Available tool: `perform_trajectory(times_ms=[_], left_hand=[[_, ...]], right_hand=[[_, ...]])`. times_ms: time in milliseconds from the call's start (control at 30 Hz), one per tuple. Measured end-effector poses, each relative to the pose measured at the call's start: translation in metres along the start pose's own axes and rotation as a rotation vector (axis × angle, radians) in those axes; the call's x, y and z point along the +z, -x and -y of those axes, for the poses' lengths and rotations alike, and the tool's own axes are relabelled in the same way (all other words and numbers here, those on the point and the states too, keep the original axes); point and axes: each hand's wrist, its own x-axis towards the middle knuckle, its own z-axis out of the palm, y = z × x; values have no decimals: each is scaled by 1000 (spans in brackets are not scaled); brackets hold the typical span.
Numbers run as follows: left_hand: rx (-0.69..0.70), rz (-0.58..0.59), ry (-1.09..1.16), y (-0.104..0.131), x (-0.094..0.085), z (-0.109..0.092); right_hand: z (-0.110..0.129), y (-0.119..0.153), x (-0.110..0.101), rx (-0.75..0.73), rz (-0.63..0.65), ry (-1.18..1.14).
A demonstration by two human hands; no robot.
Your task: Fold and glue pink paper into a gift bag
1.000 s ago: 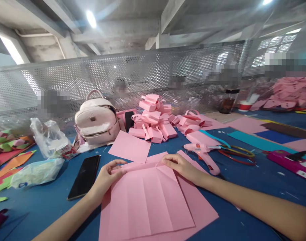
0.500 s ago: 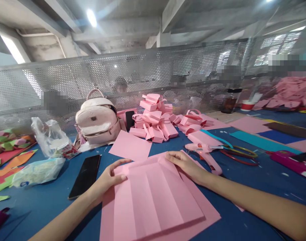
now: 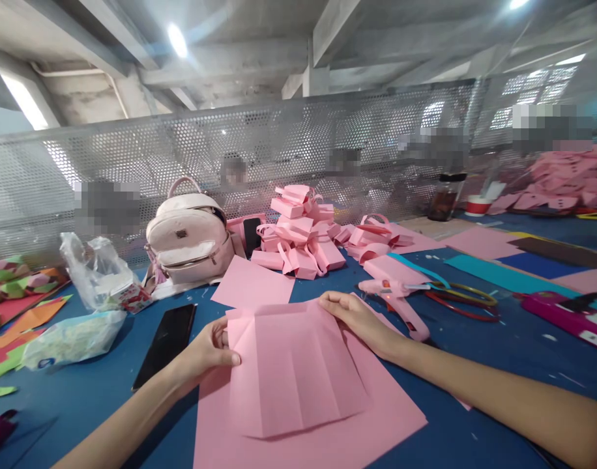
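A creased pink paper sheet point(image 3: 293, 371) is held between my two hands, its near edge lifted above a larger pink sheet point(image 3: 377, 430) on the table. My left hand point(image 3: 213, 348) grips its left edge, thumb on top and fingers behind. At the far right corner, my right hand point(image 3: 350, 319) pinches the paper, with the fingertips partly hidden. Several parallel fold lines run across the held sheet. Just right of my right hand lies a pink glue gun point(image 3: 396, 303). Beyond my left hand is another flat pink sheet point(image 3: 252, 283).
A black phone point(image 3: 165, 345) lies left of my left hand. Behind stand a pale backpack point(image 3: 188, 238) and a pile of folded pink paper pieces point(image 3: 303, 231). Plastic bags point(image 3: 73, 339) sit at left; a magenta tool point(image 3: 567, 312) lies at right. A perforated metal screen point(image 3: 279, 137) closes the back.
The creased sheet's near edge has risen and drawn away from me, baring more of the sheet beneath. My left hand has closed further around its left edge; my right hand keeps its corner.
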Motion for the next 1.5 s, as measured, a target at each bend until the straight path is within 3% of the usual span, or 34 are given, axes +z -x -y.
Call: perform_trajectory(times_ms=[133, 300, 500, 567, 733, 833, 967, 1233, 1500], left_hand=[[13, 13, 10, 0, 1, -1], [21, 29, 19, -1, 1, 0], [6, 1, 15, -1, 1, 2], [4, -12, 15, -1, 1, 2], [39, -37, 21, -2, 1, 4], [44, -87, 18, -3, 2, 4], [20, -140, 38, -2, 5, 4], [10, -145, 13, -2, 3, 8], [43, -178, -75, -3, 5, 7]], right_hand=[[-5, 2, -1, -70, -10, 79], [1, 12, 0, -446, -61, 430], [4, 19, 0, -698, -9, 707], [6, 20, -1, -752, 62, 768], [16, 29, 2, -778, 389, 885], [18, 33, 8, -793, 470, 904], [13, 35, 12, -777, 474, 866], [16, 32, 7, -606, 458, 676], [15, 36, 9, -576, 419, 694]])
